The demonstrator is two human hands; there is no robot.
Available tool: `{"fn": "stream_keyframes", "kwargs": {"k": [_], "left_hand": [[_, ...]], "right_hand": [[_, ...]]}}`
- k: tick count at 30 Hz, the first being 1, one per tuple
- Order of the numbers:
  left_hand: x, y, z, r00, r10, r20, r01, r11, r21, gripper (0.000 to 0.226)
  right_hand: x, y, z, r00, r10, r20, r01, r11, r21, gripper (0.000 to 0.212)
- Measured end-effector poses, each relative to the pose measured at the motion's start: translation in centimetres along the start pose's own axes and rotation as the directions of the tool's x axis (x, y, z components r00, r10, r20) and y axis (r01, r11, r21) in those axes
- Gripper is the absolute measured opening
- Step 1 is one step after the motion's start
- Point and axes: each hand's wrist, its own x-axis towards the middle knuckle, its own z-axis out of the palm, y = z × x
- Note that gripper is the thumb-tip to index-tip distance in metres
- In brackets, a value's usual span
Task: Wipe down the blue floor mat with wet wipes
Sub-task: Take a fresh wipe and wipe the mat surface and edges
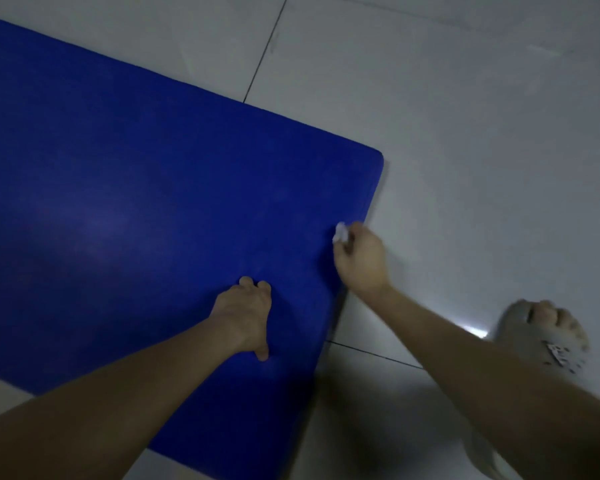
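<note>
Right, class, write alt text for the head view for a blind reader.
The right hand holds a crumpled white wipe at the edge of the blue mat; the left hand rests on it. Pale floor tiles lie beneath.

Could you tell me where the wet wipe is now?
In the head view, the wet wipe is bunched in the right hand, at the blue mat's right edge near its rounded corner.
</note>
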Motion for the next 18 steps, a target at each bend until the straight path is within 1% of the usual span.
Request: {"fn": "stream_keyframes", "kwargs": {"k": [1, 2, 3, 5, 7, 8, 10, 12, 14, 16, 18], "left_hand": [[0.0, 0.0, -0.1, 1.000, -0.003, -0.004, 0.003, 1.000, 0.002, 0.101], [0.0, 0.1, -0.1, 1.000, -0.005, -0.005, 0.005, 1.000, 0.000, 0.102], [0.1, 0.1, -0.1, 1.000, -0.004, -0.008, 0.004, 1.000, -0.004, 0.102], [0.2, 0.0, 0.0, 1.000, 0.000, -0.020, 0.000, 1.000, -0.010, 0.101], [0.1, 0.0, 0.1, 1.000, -0.005, -0.019, 0.004, 1.000, -0.021, 0.099], [0.1, 0.0, 0.1, 1.000, -0.008, -0.019, 0.008, 1.000, -0.024, 0.098], [0.1, -0.1, 0.2, 1.000, -0.017, -0.014, 0.016, 1.000, -0.023, 0.096], [0.3, 0.0, 0.1, 1.000, -0.017, -0.013, 0.017, 1.000, -0.014, 0.095], [0.3, 0.1, 0.0, 1.000, -0.018, -0.010, 0.018, 1.000, -0.013, 0.095], [0.4, 0.0, -0.1, 1.000, -0.016, -0.011, 0.016, 1.000, -0.018, 0.094], [0.4, -0.1, -0.1, 1.000, -0.004, -0.013, 0.004, 1.000, -0.019, 0.096]], "right_hand": [[-1.5, 0.2, 0.0, 0.998, -0.039, 0.055, 0.038, 0.999, 0.017, 0.021], [-1.9, 0.4, -0.2, 0.994, -0.069, 0.081, 0.069, 0.998, 0.015, 0.017], [-1.0, 0.9, -0.3, 0.994, -0.086, 0.068, 0.086, 0.996, -0.001, 0.013], [3.6, 1.3, -0.5, 0.999, -0.032, -0.039, 0.030, 0.999, -0.031, 0.007], [9.3, 1.6, -0.9, 0.991, 0.067, -0.118, -0.075, 0.995, -0.060, 0.014], [12.0, 1.8, -1.3, 0.987, 0.104, -0.118, -0.116, 0.989, -0.095, 0.018], [16.3, 2.4, -2.4, 0.988, 0.136, -0.074, -0.149, 0.967, -0.208, 0.022], [19.0, 2.6, -3.3, 0.986, 0.161, -0.039, -0.166, 0.954, -0.248, 0.021], [19.5, 2.4, -3.3, 0.981, 0.190, -0.039, -0.193, 0.944, -0.269, 0.021], [17.9, 1.9, -2.5, 0.976, 0.210, -0.052, -0.216, 0.944, -0.249, 0.019], [14.1, 1.6, -1.5, 0.984, 0.167, -0.062, -0.176, 0.963, -0.206, 0.018]]}}
